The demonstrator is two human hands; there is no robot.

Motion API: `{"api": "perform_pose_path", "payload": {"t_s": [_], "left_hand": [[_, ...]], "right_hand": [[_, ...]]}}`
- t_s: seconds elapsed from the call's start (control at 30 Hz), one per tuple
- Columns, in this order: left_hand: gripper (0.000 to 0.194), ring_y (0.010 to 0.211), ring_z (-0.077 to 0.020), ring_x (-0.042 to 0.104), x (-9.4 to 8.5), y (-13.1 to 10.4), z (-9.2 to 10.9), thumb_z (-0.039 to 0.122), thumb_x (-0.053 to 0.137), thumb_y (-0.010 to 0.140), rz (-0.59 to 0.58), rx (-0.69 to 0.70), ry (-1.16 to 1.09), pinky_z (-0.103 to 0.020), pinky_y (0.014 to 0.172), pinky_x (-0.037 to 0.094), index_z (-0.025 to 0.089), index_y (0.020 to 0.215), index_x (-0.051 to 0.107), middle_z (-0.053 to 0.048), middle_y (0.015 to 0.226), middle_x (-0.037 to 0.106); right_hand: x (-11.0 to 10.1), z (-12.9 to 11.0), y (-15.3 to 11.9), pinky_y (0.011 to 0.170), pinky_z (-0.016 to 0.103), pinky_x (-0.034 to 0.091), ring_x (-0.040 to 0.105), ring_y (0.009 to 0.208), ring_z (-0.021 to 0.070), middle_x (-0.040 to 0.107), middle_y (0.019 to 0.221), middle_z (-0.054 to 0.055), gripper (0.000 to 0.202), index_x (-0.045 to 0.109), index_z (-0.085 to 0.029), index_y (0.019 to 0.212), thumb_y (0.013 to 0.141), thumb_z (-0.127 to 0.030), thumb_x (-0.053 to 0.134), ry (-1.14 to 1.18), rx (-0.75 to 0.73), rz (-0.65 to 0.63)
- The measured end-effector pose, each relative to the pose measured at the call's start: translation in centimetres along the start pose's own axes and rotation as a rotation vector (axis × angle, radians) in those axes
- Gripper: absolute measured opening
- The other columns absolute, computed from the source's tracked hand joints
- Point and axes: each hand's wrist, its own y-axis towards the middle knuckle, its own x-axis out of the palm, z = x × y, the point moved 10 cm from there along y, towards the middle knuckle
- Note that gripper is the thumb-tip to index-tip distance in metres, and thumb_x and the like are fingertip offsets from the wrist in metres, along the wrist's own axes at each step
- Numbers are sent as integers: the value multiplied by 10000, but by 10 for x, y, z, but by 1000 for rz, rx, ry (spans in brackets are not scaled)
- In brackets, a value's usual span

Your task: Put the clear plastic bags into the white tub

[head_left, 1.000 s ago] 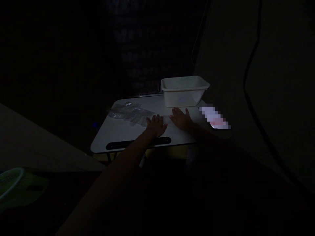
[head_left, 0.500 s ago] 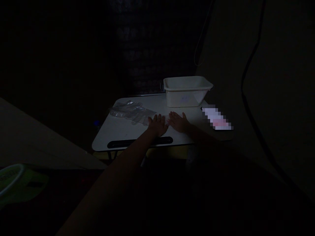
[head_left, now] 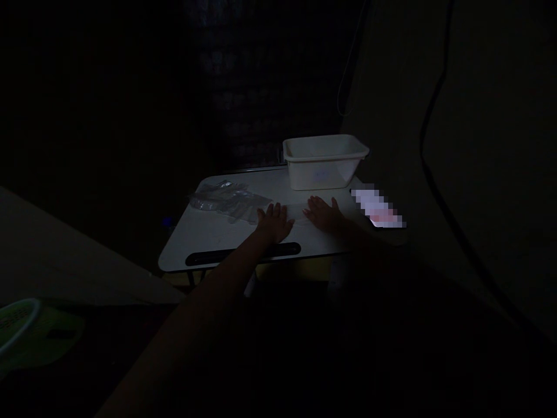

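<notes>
A crumpled sheet of clear plastic (head_left: 232,200), perhaps a bag, lies across the left part of a white table (head_left: 209,232). At its right end my left hand (head_left: 275,223) rests with fingers spread. My right hand (head_left: 322,215) lies flat a short way to the right, its fingers stretched out. Between the two hands a thin, see-through strip of the plastic seems to lie flat on the tabletop. Neither hand grips anything. The dim light hides the plastic's exact outline.
A white plastic tub (head_left: 324,165) stands at the back right of the table. In front of it, a phone with a lit, blurred screen (head_left: 378,208) lies near the right edge. A black slot (head_left: 209,256) runs along the front edge. A green basket (head_left: 47,334) sits at the lower left.
My hands have moved apart: the right one has slid to the right, away from the left, which stays on the plastic. The view has shifted slightly.
</notes>
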Motion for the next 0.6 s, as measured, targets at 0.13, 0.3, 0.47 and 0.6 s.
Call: {"api": "perform_pose_path", "payload": {"t_s": [0.13, 0.3, 0.47, 0.6], "left_hand": [[598, 1262, -268, 68, -1, -1, 0, 456, 60, 824, 2, 1, 3, -531, 952, 116, 134, 1324, 122, -107, 1391, 110], [609, 1260, -277, 71, 0, 0, 0, 459, 59, 821, -3, 8, -24, -540, 948, 112, 119, 1323, 120, -115, 1391, 98], [614, 1258, -280, 80, -1, 0, 1, 463, 59, 817, 17, 8, -12, -540, 947, 119, 119, 1321, 133, -117, 1388, 116], [607, 1256, -286, 84, -2, 0, 2, 446, 65, 821, 13, 13, 0, -546, 940, 129, 106, 1317, 147, -125, 1386, 122]], "right_hand": [[-1, 4, -4, 929, 554, 201, 299, 1199, 235, 359, 1299, 138, 480, 375, -117, 1213, 864, -366, 159, -37, -23, 35], [-4, 12, -8, 915, 573, 202, 326, 1180, 252, 394, 1271, 161, 476, 408, -102, 1187, 864, -350, 161, -44, -19, 75], [-14, 10, -3, 919, 577, 190, 327, 1181, 248, 398, 1262, 175, 484, 423, -86, 1179, 863, -348, 166, 18, 19, 82], [-16, -23, 8, 935, 542, 208, 289, 1207, 222, 352, 1302, 137, 496, 379, -108, 1219, 860, -361, 148, 68, -56, 8]]}}
